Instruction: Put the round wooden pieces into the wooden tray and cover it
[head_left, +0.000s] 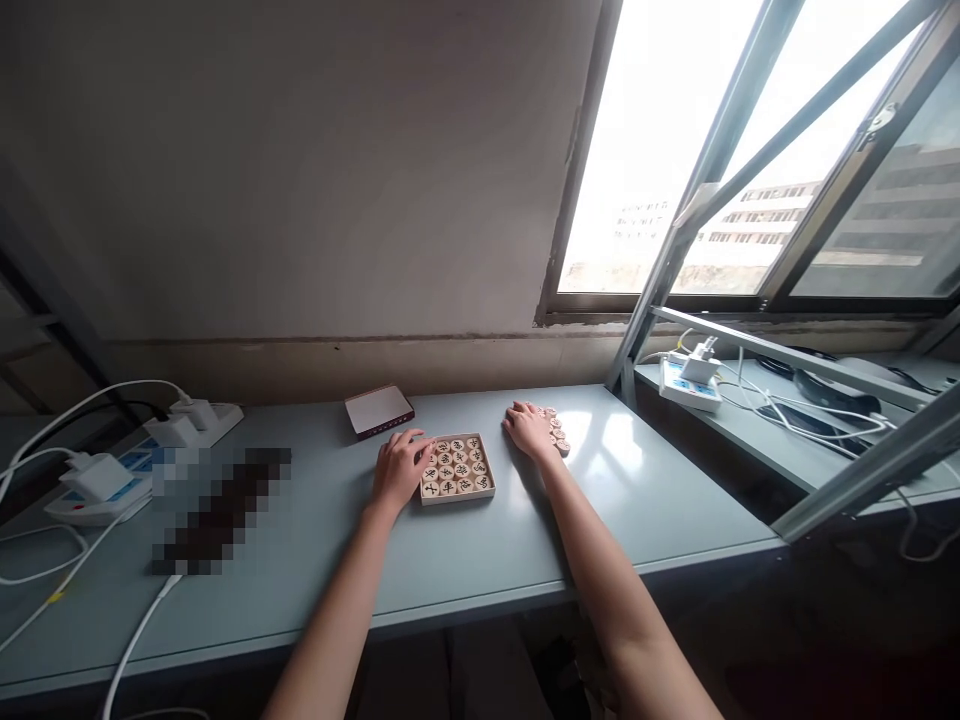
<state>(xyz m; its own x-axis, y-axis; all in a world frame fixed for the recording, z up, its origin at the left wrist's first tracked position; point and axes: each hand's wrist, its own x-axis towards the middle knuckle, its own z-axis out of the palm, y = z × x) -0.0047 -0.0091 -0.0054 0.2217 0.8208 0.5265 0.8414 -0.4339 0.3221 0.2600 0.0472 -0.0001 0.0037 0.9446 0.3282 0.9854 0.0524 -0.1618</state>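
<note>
A shallow square box [493,492] holds round wooden Chinese chess pieces [460,458] in rows, each with a dark character on top. My left hand [399,468] rests at the box's left edge, its fingers apart and reaching over the nearest pieces. To the right of the box, more wooden chess pieces [559,436] lie grouped on the table. Over the left part of that group lies my right hand [527,430], palm down with its fingers stretched forward. Some of those pieces are hidden beneath it.
Behind the box sits its lid [379,411], inner side up. On the left of the grey table [315,580] are a power strip [105,490] with white chargers, cables and a blurred dark object [225,515]. A metal post [637,340] stands at the right, near another power strip [690,385].
</note>
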